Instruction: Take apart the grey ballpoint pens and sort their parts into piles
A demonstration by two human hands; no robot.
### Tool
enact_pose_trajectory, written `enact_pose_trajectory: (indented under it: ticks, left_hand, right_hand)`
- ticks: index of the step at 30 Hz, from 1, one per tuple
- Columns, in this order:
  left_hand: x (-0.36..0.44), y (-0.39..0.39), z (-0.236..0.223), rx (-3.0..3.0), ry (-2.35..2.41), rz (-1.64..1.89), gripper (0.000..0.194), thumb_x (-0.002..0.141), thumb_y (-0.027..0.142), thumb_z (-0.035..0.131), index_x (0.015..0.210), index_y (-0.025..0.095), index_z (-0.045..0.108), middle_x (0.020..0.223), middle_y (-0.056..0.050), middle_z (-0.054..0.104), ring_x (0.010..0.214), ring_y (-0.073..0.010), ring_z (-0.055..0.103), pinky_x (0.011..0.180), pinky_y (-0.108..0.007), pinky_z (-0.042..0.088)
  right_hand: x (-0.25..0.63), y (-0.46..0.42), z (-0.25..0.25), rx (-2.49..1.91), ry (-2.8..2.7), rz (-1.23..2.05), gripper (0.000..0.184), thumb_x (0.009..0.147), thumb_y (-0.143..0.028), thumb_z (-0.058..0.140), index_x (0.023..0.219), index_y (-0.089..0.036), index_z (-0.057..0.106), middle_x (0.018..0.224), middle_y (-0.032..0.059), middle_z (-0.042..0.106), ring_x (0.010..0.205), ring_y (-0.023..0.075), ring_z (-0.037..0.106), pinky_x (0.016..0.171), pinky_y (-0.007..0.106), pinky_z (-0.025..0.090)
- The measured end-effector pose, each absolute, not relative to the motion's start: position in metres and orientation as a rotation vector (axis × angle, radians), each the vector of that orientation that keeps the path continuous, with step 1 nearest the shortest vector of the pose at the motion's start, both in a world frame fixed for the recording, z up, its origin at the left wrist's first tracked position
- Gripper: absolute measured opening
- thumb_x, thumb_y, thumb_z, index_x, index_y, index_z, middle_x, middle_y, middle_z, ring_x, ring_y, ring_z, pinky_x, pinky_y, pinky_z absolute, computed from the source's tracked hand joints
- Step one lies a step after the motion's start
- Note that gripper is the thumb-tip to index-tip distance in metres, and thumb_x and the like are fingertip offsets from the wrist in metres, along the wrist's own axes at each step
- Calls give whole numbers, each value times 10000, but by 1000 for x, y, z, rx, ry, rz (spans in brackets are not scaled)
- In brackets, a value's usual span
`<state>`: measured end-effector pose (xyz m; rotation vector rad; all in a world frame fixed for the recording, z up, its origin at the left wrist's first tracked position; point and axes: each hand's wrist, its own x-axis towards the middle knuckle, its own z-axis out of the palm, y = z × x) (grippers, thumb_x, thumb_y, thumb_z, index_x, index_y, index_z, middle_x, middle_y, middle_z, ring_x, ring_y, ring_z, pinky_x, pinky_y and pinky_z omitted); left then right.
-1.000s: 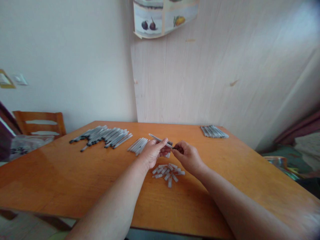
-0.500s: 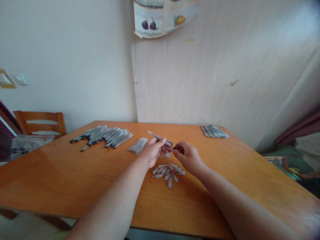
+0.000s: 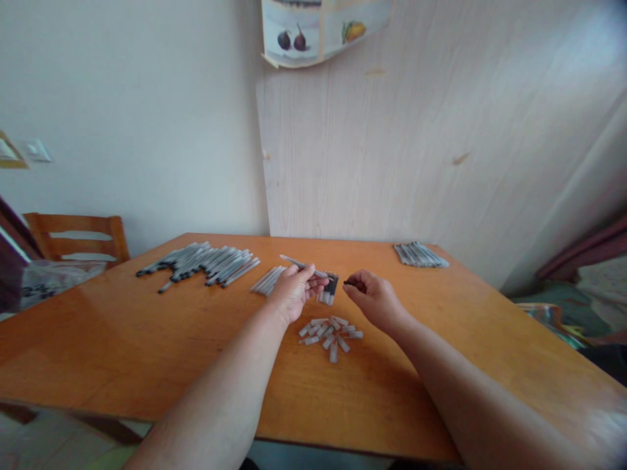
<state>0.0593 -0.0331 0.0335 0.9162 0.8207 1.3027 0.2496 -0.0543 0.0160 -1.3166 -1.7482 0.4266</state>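
My left hand (image 3: 292,292) is closed on a slim clear pen barrel (image 3: 294,262), which slants from upper left down to the right. In my right hand (image 3: 375,295) a small black pen part (image 3: 349,283) is pinched between thumb and fingertips, a short gap from the barrel. Just past my left fingertips lies a row of black pen parts with clear ends (image 3: 330,289). Below both hands sits a loose heap of short clear pen caps (image 3: 327,331). A bundle of clear barrels (image 3: 265,281) lies partly behind my left hand.
A wide pile of clear pens with black ends (image 3: 206,262) covers the far left of the wooden table (image 3: 206,352). Another stack of pens (image 3: 420,254) lies at the far right. A chair (image 3: 78,241) with a plastic bag (image 3: 59,279) stands at left.
My hands have moved apart: the left one went slightly left with the barrel, the right one slightly right with the black part. The row of black parts behind them shows more now.
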Motion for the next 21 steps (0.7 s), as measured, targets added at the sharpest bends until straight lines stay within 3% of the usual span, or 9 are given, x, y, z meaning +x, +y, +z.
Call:
enact_pose_trajectory:
  ticks: [6, 16, 21]
  left_hand:
    - [54, -30, 32, 878, 798, 1323, 90, 862, 184, 591, 836, 138, 519, 756, -108, 703, 697, -184, 706, 593, -243, 527]
    - [55, -28, 30, 906, 822, 1330, 101, 858, 200, 602, 839, 142, 522, 751, -102, 703, 678, -185, 704, 582, -247, 525]
    - [55, -29, 31, 912, 834, 1318, 95, 867, 195, 586, 832, 140, 516, 741, -113, 702, 672, -185, 702, 589, -251, 528]
  right_hand:
    - [288, -37, 24, -1577, -1646, 333, 225, 797, -372, 578, 832, -166, 661, 701, 28, 652, 624, 136, 556, 559, 235, 372]
    - [301, -33, 13, -1785, -2138, 246, 145, 748, -282, 613, 838, -196, 689, 790, 42, 688, 713, 159, 589, 588, 240, 345]
    - [297, -34, 10, -1870, -2232, 212, 194, 756, -319, 628, 906, -218, 698, 882, 59, 703, 799, 186, 610, 615, 249, 347]
